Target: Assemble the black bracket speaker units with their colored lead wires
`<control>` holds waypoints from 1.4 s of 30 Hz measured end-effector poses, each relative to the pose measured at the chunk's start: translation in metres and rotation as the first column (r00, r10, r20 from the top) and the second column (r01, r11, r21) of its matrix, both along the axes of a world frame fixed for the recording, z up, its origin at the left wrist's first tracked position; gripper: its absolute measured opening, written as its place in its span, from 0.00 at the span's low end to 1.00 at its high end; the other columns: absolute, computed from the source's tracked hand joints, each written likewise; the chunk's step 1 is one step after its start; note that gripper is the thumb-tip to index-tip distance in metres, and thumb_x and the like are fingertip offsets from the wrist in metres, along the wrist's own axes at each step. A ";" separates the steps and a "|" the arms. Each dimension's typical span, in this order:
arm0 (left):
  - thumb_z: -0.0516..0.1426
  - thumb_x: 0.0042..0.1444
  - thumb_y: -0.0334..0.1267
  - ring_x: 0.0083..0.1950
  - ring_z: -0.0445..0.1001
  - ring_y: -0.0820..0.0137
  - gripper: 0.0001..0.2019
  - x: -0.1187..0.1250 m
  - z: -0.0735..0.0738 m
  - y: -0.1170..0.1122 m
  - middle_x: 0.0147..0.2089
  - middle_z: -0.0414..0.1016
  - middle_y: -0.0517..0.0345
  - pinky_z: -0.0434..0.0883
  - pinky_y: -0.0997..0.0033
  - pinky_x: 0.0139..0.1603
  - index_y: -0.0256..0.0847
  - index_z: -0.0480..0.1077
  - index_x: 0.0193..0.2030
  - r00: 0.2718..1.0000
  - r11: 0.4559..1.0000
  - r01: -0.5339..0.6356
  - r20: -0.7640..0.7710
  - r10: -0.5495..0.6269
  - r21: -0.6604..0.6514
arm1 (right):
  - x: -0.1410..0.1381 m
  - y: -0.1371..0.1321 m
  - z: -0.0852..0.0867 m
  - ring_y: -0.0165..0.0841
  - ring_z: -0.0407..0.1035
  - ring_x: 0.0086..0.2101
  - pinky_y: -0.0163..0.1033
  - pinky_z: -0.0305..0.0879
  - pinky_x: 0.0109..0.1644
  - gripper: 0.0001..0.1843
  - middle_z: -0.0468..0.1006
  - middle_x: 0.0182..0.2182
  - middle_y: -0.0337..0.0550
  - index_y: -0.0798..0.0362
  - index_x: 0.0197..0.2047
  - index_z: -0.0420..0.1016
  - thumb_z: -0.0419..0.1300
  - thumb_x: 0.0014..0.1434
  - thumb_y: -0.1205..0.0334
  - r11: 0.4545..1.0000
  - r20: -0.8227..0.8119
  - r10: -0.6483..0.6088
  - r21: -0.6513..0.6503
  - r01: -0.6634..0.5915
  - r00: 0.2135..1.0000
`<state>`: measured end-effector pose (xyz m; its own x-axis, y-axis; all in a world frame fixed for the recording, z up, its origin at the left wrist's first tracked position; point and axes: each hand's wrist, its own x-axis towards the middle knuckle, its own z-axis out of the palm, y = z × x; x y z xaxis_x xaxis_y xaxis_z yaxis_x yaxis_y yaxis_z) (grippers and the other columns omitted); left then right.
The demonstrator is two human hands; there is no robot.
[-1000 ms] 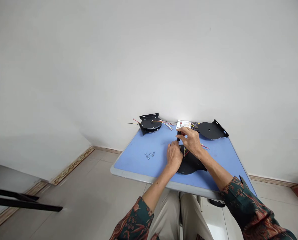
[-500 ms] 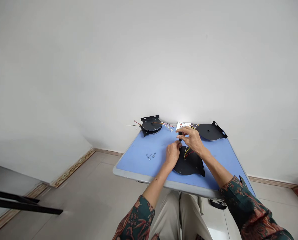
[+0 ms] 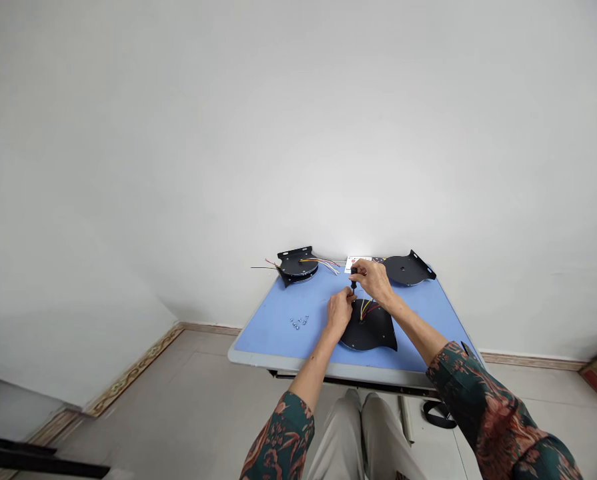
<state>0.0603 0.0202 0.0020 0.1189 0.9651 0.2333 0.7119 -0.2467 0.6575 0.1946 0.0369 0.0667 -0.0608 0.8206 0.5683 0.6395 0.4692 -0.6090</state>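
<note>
Right hand and left hand are holding a small black screwdriver upright.
Their fingers are pinching it narrowly above a wired black plate.

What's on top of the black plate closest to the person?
Red and yellow wires rise from the middle of the black metal plate. The left hand covers the plate's far left edge, so anything lying there cannot be seen.

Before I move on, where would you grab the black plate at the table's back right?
Best to pinch its raised bent flange, coming from above on the near side. The flange stands up from the black plate, which lies flat, so it likely gives a firm edge, while the flat part offers fingers little to get under.
</note>
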 end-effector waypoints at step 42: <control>0.61 0.61 0.36 0.42 0.76 0.67 0.04 0.003 0.000 0.004 0.39 0.81 0.60 0.63 0.72 0.40 0.43 0.72 0.34 0.995 0.999 -0.036 0.091 0.038 -0.030 | 0.000 0.002 0.002 0.35 0.77 0.36 0.39 0.69 0.45 0.10 0.84 0.35 0.41 0.50 0.40 0.80 0.64 0.55 0.72 0.999 0.118 0.027 -0.023 -0.024 0.993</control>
<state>0.0635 0.0242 0.0021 0.0624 0.9748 0.2144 0.6569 -0.2018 0.7265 0.1945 0.0389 0.0689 -0.1472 0.8301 0.5379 0.6955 0.4735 -0.5405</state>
